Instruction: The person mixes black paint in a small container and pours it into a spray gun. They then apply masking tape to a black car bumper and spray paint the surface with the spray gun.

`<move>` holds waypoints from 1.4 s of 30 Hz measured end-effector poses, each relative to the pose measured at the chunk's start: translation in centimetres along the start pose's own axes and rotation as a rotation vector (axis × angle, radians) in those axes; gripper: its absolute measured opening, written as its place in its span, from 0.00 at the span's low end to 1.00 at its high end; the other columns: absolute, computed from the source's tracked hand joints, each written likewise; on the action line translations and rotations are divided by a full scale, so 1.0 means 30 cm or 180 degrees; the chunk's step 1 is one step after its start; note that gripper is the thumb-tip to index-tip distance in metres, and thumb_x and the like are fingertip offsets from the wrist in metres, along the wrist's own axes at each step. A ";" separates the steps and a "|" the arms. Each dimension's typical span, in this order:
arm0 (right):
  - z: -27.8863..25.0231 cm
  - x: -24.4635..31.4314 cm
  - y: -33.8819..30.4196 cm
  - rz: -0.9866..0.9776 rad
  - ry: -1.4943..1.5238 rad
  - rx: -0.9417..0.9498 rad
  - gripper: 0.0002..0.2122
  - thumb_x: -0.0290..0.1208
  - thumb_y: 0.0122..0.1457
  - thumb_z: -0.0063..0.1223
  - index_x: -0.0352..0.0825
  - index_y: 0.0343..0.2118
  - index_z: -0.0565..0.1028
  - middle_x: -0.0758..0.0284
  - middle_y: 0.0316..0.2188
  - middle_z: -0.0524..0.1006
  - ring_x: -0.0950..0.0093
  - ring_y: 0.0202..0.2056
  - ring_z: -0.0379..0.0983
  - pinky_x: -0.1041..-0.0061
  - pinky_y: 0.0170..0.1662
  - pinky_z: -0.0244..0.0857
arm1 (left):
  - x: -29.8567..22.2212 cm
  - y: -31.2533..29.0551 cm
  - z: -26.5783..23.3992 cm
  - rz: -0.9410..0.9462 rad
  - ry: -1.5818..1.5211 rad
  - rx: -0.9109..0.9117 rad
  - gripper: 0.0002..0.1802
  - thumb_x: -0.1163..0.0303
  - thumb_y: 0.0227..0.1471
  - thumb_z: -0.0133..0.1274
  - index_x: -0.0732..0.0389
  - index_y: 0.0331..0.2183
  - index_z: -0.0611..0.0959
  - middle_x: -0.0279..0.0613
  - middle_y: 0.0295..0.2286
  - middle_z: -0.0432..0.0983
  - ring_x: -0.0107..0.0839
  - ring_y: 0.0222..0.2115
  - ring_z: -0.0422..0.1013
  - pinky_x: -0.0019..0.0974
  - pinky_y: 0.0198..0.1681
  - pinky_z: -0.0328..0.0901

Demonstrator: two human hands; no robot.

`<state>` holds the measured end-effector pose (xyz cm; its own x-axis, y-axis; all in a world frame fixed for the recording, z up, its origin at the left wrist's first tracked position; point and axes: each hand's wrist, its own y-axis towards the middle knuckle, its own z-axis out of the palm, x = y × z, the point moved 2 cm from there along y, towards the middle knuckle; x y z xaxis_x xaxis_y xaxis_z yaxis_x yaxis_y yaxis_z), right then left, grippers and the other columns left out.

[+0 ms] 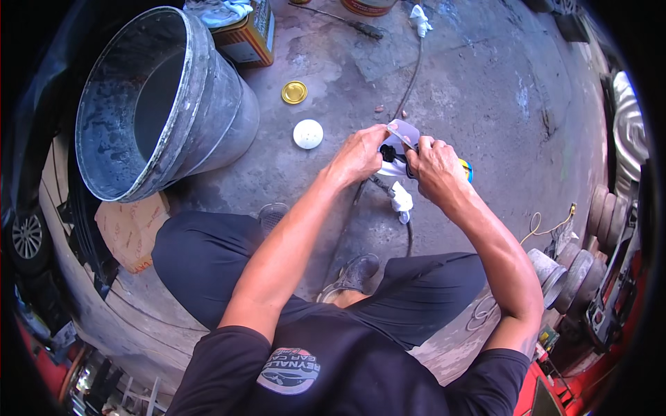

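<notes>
In front of my bent knees, my left hand (pixel 359 157) is closed on the edge of a whitish, partly see-through plastic piece (pixel 406 130). Black material or a dark part (pixel 390 153) shows in the gap between my hands. My right hand (pixel 437 170) curls round a slim dark tool at the plastic; its kind is hidden by my fingers. A yellow and blue can (pixel 467 169) shows partly behind my right hand. Just below my hands lies a dark cable with a white wrapping (pixel 401 198).
A large grimy bucket (pixel 229 114) lies tilted at left, beside a rectangular tin (pixel 246 38) with a cloth (pixel 218 10). A gold lid (pixel 294 92) and a white round cap (pixel 308 134) rest on the concrete floor. Another white-wrapped cable end (pixel 420 21) lies farther off. Cardboard (pixel 132 229) is by my left knee.
</notes>
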<state>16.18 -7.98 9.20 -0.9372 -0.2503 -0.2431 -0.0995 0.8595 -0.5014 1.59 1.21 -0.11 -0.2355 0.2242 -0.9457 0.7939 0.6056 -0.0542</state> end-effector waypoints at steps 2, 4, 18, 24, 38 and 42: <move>-0.001 0.002 0.002 -0.0009 0.0020 0.0019 0.14 0.30 0.56 0.60 0.33 0.45 0.81 0.49 0.42 0.79 0.55 0.41 0.82 0.60 0.40 0.78 | -0.003 -0.001 -0.004 -0.0007 0.0011 -0.0006 0.27 0.84 0.47 0.46 0.64 0.51 0.79 0.57 0.48 0.79 0.59 0.51 0.74 0.53 0.53 0.70; -0.004 0.009 0.003 -0.0015 0.0010 -0.0019 0.14 0.30 0.56 0.60 0.33 0.45 0.81 0.49 0.42 0.79 0.55 0.41 0.82 0.61 0.40 0.78 | -0.003 -0.005 -0.009 -0.0001 0.0038 -0.0013 0.27 0.84 0.46 0.45 0.65 0.51 0.79 0.57 0.47 0.79 0.60 0.50 0.74 0.53 0.53 0.70; -0.007 -0.022 -0.028 0.0159 0.0624 -0.0146 0.23 0.26 0.51 0.62 0.34 0.53 0.76 0.53 0.41 0.75 0.56 0.42 0.79 0.61 0.43 0.77 | 0.012 -0.001 0.006 0.0196 0.0194 -0.0105 0.30 0.84 0.47 0.47 0.66 0.55 0.79 0.56 0.51 0.78 0.56 0.52 0.74 0.50 0.56 0.70; -0.021 -0.055 -0.084 0.0371 0.1225 -0.0170 0.47 0.25 0.42 0.70 0.40 0.71 0.61 0.57 0.43 0.72 0.56 0.43 0.77 0.60 0.48 0.75 | 0.017 -0.002 0.010 0.0282 0.0256 -0.0104 0.34 0.84 0.46 0.47 0.66 0.58 0.77 0.57 0.55 0.76 0.55 0.55 0.73 0.48 0.60 0.68; -0.097 -0.164 -0.234 0.0783 0.2745 -0.1361 0.46 0.21 0.44 0.72 0.44 0.70 0.63 0.55 0.57 0.74 0.53 0.54 0.76 0.60 0.56 0.74 | 0.029 -0.005 0.029 0.0362 0.0303 -0.0191 0.31 0.84 0.48 0.48 0.66 0.57 0.78 0.55 0.53 0.77 0.54 0.52 0.75 0.48 0.57 0.70; -0.139 -0.238 -0.189 0.0840 0.2596 -0.2053 0.44 0.20 0.45 0.71 0.42 0.69 0.65 0.56 0.55 0.76 0.57 0.53 0.77 0.61 0.56 0.74 | 0.043 -0.006 0.029 0.0460 0.0358 -0.0329 0.32 0.85 0.45 0.48 0.66 0.55 0.78 0.56 0.52 0.77 0.55 0.51 0.76 0.48 0.55 0.71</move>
<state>22.04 -9.22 17.24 -0.8716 0.1460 0.4680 0.2048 0.9758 0.0771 1.63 0.72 -1.61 -0.1890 0.3947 -0.8992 0.7637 0.6347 0.1181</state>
